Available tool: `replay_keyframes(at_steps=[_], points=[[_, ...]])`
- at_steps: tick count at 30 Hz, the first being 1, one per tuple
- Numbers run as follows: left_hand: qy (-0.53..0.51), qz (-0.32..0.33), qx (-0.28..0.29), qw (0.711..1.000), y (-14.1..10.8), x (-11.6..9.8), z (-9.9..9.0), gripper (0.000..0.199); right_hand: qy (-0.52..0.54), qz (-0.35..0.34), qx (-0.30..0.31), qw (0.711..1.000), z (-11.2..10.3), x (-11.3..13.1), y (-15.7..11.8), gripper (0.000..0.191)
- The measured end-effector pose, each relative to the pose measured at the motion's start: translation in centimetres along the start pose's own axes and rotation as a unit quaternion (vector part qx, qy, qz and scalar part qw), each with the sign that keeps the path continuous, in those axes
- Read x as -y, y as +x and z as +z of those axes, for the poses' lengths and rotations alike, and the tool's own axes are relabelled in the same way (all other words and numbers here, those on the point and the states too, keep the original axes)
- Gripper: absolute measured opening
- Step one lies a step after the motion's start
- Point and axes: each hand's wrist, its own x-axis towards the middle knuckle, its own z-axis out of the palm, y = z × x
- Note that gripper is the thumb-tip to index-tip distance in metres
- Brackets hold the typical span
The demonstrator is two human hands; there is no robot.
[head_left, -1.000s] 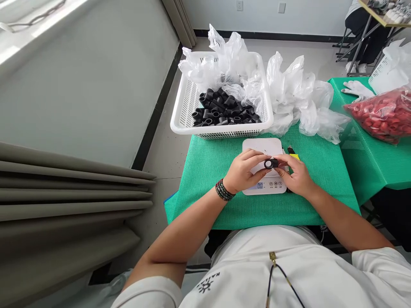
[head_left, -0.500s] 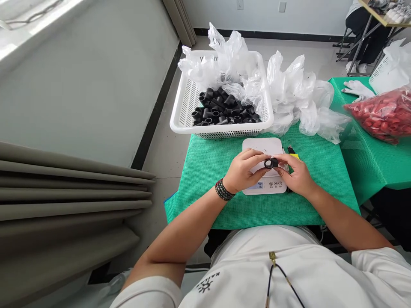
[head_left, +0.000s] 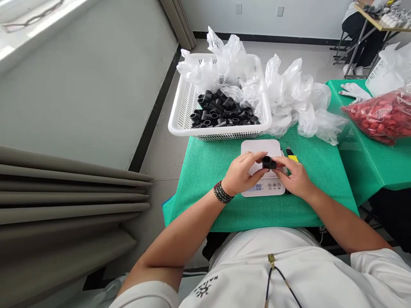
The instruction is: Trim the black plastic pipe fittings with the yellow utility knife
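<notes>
Left hand (head_left: 241,173) and right hand (head_left: 295,176) both closed to a pinch, thumbs and fingers on one black pipe fitting (head_left: 269,162) between them; left wrist wears a bead bracelet (head_left: 222,192); fitting is over the white scale (head_left: 262,147), one round opening facing up, scale display reads 0.0; scale lies on the green cloth (head_left: 205,171) covering the table; whether the fitting touches the scale, cannot tell

Beyond the scale, white basket (head_left: 221,131) with a heap of black fittings (head_left: 224,111) and crumpled clear bags (head_left: 229,60) on top of them; more clear bags (head_left: 293,94) just right of the basket; yellow and black cutter (head_left: 291,155) just beside the scale on its right, partly behind the right hand

Farther right, second green-covered table (head_left: 362,171) with a clear bag of red parts (head_left: 382,115), a white glove (head_left: 355,92) near it and another white basket (head_left: 377,79), partly cut off by the frame; part of a seated person (head_left: 356,34) near a wooden-topped table (head_left: 369,15) at top right
</notes>
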Motion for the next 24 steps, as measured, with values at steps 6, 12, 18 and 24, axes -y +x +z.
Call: replay_keyframes(at_steps=[6, 12, 18, 24], points=[[-0.003, 0.015, -0.006, 1.000, 0.2, -0.1, -0.1, 0.037, 0.004, 0.015, -0.003, 1.000, 0.0, 0.1, 0.1, 0.030], [-0.024, 0.063, -0.001, 0.998, 0.2, -0.2, 0.0, 0.047, 0.018, 0.028, -0.004, 0.999, -0.5, 0.6, 0.2, 0.038], [-0.001, 0.071, 0.008, 0.997, 0.2, -0.4, 0.1, 0.042, 0.032, 0.043, 0.018, 0.998, -0.9, 1.3, 0.5, 0.047], [0.006, 0.047, 0.032, 0.998, 0.1, -0.6, -0.3, 0.028, 0.042, 0.055, 0.047, 0.997, -0.8, 1.1, 0.4, 0.054]])
